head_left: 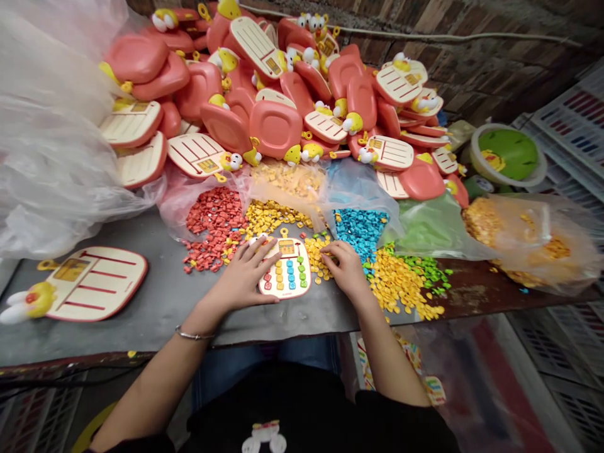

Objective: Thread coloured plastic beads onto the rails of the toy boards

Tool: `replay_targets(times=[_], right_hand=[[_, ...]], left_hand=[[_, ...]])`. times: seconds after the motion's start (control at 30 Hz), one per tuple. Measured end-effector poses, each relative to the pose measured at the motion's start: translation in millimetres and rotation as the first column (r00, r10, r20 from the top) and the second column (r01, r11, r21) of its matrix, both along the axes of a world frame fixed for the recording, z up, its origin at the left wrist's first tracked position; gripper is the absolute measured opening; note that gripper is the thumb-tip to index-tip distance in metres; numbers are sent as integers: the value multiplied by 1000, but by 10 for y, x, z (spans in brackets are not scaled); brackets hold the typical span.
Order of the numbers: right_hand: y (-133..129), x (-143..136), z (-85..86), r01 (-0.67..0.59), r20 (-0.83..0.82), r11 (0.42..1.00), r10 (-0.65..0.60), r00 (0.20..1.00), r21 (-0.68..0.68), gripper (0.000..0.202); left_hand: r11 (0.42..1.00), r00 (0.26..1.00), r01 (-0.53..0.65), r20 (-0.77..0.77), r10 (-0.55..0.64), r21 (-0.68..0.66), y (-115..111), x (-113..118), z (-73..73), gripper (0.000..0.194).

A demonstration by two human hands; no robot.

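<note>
The left hand (248, 272) lies with fingers spread across one board (285, 277), its thumb along the lower edge, hiding part of the left side. Four coloured columns show there: red, yellow, blue and green. The right hand (346, 267) is just beside it, fingers bent over loose yellow pieces (318, 257); whether they pinch one, I cannot tell. One second board (113, 283) lies left of the left hand on the desk (179, 314). Beyond both hands, stacked boards (276, 129) overlap too much to count. Small print at the near board's bottom edge is too tiny to read.
</note>
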State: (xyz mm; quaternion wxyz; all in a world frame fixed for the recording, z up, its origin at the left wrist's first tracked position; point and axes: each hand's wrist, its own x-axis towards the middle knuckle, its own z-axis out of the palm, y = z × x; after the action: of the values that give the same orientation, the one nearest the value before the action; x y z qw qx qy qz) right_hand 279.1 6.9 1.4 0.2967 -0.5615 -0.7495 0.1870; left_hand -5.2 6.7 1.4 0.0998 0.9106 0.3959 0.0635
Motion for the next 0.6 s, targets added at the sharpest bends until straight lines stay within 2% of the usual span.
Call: replay_targets(times=[0.1, 0.2, 0.3, 0.43, 0.5, 0.6], right_hand=[[8, -41, -30, 8, 166, 1000, -12, 986, 26, 10], [23, -96, -33, -8, 248, 999, 0, 969, 32, 10], [-40, -99, 11, -33, 172, 998, 23, 985, 55, 15], [-343, -13, 25, -155, 20, 987, 155, 988, 47, 21], [-530, 39, -17, -209, 21, 977, 208, 978, 44, 22], [-728, 92, -95, -214, 55, 975, 211, 976, 55, 22]], left_hand=[[1000, 1000, 3, 9, -3, -5, -1, -3, -4, 97], [1000, 1000, -2, 19, 2, -6, -4, -5, -5, 96], [1000, 1000, 1, 14, -1, -4, -7, -5, -9, 96], [1000, 1000, -11, 15, 11, 2, -7, 1, -19, 97], [1000, 1000, -13, 17, 13, 8, -7, 3, -20, 97], [1000, 1000, -8, 8, 8, 12, -5, 3, -15, 97]])
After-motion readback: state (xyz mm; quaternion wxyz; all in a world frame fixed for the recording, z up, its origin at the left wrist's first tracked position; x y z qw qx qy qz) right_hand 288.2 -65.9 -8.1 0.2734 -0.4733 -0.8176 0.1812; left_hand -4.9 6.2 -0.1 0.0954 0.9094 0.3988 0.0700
